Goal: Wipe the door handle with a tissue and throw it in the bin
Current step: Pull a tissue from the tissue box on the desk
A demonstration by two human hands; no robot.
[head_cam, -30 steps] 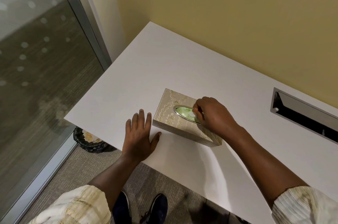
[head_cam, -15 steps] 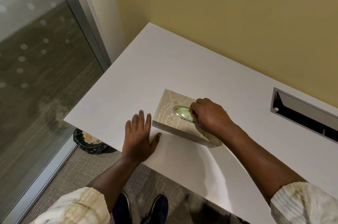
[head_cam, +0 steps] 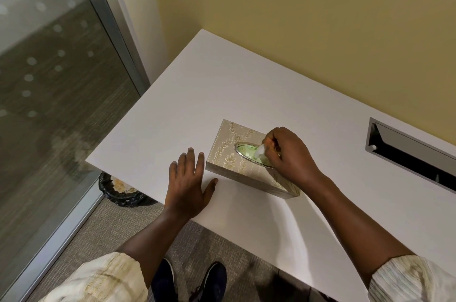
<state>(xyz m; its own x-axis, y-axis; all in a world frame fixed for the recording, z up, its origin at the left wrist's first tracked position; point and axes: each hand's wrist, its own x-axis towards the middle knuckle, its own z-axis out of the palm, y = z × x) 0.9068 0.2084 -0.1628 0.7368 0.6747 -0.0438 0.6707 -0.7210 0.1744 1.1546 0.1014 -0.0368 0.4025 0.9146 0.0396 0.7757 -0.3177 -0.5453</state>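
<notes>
A beige patterned tissue box lies on the white desk. My right hand sits over the box's oval opening and pinches a white tissue that sticks a little way out of it. My left hand rests flat on the desk just left of the box, fingers straight, fingertips beside the box's near corner. A black bin stands on the floor, partly hidden under the desk's left corner. No door handle is in view.
A glass door or panel with a metal frame fills the left side. A yellow wall runs behind the desk. A dark cable slot is set into the desk at the right. My shoes stand on grey carpet below.
My right hand has lifted slightly from the opening, and a bit of white tissue now shows between its fingers. My left hand has stayed flat in place.
</notes>
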